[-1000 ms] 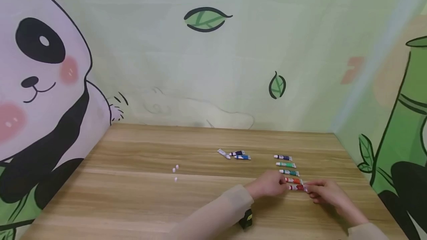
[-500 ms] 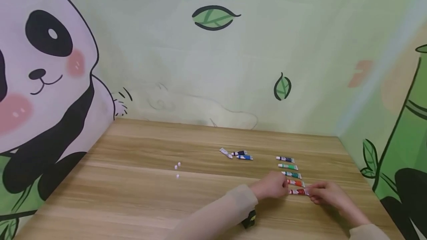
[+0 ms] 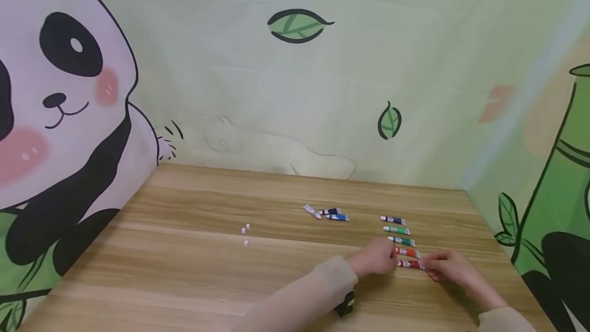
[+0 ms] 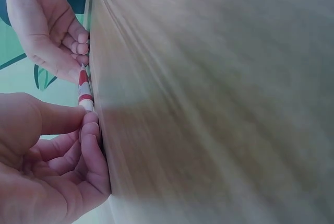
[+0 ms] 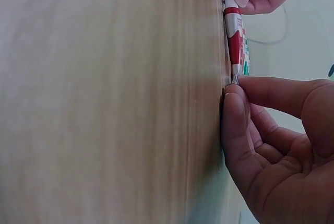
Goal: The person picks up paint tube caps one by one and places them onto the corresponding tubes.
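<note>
A red paint tube (image 3: 410, 264) lies across the near end of a column of small tubes. My left hand (image 3: 375, 257) pinches its white cap end between thumb and forefinger, as the left wrist view shows. At the other end my right hand (image 3: 455, 270) pinches the flat crimped tail, with the tube body (image 5: 236, 41) bare between both hands. Just beyond it lies an orange-red tube (image 3: 408, 253), its left end hidden by my left hand. Farther back come a teal tube (image 3: 403, 242), a green tube (image 3: 397, 230) and a dark blue tube (image 3: 393, 220).
Left of the column lie a white tube (image 3: 312, 211), a blue tube (image 3: 338, 218) and a black-labelled tube (image 3: 330, 211). Three small white pieces, including one white piece (image 3: 246, 243), sit farther left. A black object with yellow marks (image 3: 345, 305) shows beside my left sleeve.
The head view has shifted slightly. The red tube has moved a little left and toward me relative to the orange-red one, with both hands still on its ends.
</note>
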`<state>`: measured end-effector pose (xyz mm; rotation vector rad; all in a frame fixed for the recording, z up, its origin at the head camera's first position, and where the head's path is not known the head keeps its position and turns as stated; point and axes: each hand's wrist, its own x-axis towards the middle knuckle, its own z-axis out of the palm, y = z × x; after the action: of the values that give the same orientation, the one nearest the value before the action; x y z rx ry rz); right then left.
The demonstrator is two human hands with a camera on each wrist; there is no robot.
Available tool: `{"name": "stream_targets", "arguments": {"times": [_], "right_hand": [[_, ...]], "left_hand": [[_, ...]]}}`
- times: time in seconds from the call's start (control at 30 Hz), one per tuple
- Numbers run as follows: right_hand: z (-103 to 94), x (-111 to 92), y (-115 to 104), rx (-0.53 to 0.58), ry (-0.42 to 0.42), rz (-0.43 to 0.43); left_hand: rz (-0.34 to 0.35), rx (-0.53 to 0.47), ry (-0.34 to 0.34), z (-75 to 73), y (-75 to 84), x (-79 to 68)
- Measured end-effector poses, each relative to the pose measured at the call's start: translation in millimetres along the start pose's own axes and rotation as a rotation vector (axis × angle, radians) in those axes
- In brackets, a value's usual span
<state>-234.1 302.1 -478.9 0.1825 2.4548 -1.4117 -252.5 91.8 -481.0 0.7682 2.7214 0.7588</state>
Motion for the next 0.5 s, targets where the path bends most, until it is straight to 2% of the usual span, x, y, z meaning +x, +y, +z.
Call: {"name": "stream_targets", "arguments": {"times": [0.3,0.5], "right_hand": [[4.1,2.4,-0.4,-0.013,0.009,0.02],[2.6,2.0,-2.0,-0.03,0.009,0.017]], "left_hand": [[-0.026,-0.003,0.0,0.5,-1.4,-2.0],[-0.009,0.042,0.021,0.6,2.4,-1.4]]}}
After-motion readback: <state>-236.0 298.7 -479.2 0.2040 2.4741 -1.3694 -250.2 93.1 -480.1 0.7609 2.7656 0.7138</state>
